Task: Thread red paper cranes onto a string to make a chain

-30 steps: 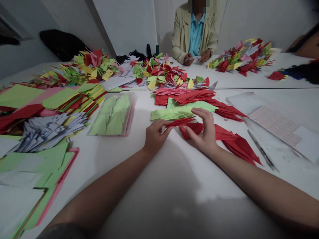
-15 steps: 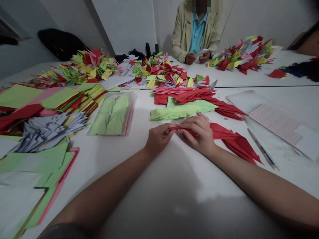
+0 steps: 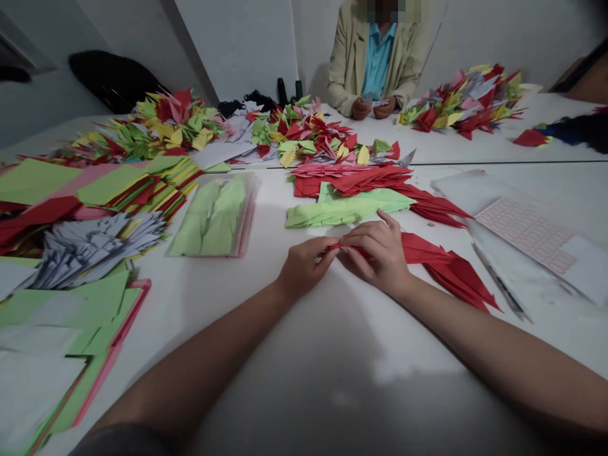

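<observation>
Between my fingertips is a small folded red paper (image 3: 335, 246), mostly hidden by the fingers. My left hand (image 3: 306, 265) pinches its left end between thumb and forefinger. My right hand (image 3: 377, 252) grips the other end, with one finger raised. Right of my right hand a fan of folded red papers (image 3: 446, 266) lies on the table. Just beyond my hands are folded light green papers (image 3: 337, 212), and behind them a stack of folded red and pink papers (image 3: 361, 180).
Left are stacked coloured sheets (image 3: 99, 310), folded grey papers (image 3: 99, 244) and a clear packet of green papers (image 3: 209, 215). Heaps of folded paper pieces (image 3: 304, 136) line the back, near a seated person (image 3: 375, 69). At right lie a pen (image 3: 501, 285) and a printed sheet (image 3: 525, 231).
My fingertips have drawn closer together, covering more of the red paper. Across the table, the person's hands have shifted a little on what they hold.
</observation>
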Tool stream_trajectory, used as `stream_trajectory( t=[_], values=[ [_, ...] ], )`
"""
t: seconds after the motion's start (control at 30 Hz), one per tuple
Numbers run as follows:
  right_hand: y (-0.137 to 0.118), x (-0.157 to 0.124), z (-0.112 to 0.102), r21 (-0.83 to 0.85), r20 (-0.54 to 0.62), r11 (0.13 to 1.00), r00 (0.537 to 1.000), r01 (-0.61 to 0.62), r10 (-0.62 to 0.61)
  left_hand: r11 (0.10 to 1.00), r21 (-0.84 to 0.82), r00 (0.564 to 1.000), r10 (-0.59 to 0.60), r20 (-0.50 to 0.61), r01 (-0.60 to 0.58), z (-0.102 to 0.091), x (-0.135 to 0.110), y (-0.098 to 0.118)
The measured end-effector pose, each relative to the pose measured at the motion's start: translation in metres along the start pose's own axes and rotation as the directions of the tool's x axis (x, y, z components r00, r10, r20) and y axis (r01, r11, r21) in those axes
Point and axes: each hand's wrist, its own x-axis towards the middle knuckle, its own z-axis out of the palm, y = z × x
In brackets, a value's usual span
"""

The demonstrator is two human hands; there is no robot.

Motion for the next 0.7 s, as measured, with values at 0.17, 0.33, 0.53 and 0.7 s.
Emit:
stream_trajectory(
  t=[0.17, 0.33, 0.53, 0.7],
  values=[
    [-0.0017, 0.0011, -0.0003, 0.012, 0.029, 1.000, 1.000, 0.005, -0.006, 0.998, 0.025, 0.999, 0.054, 0.002, -0.054, -0.0014, 0.0003, 0.0016],
    [-0.0030, 0.0004, 0.0009, 0.009, 0.035, 1.000, 0.999, 0.012, -0.013, 0.998, -0.035, 0.998, 0.058, -0.002, -0.058, -0.0024, -0.0006, -0.0002],
    [0.0008, -0.0017, 0.0022, 0.009, 0.000, 0.999, 0.999, 0.054, -0.054, 0.996, -0.025, 0.996, 0.087, -0.008, -0.087, -0.0026, -0.0005, -0.0011],
    [0.0013, -0.0008, 0.0010, 0.009, -0.032, 0.997, 0.997, 0.071, -0.071, 0.997, -0.056, 0.994, 0.055, -0.090, -0.060, 0.0008, 0.0004, -0.0047]
  ],
)
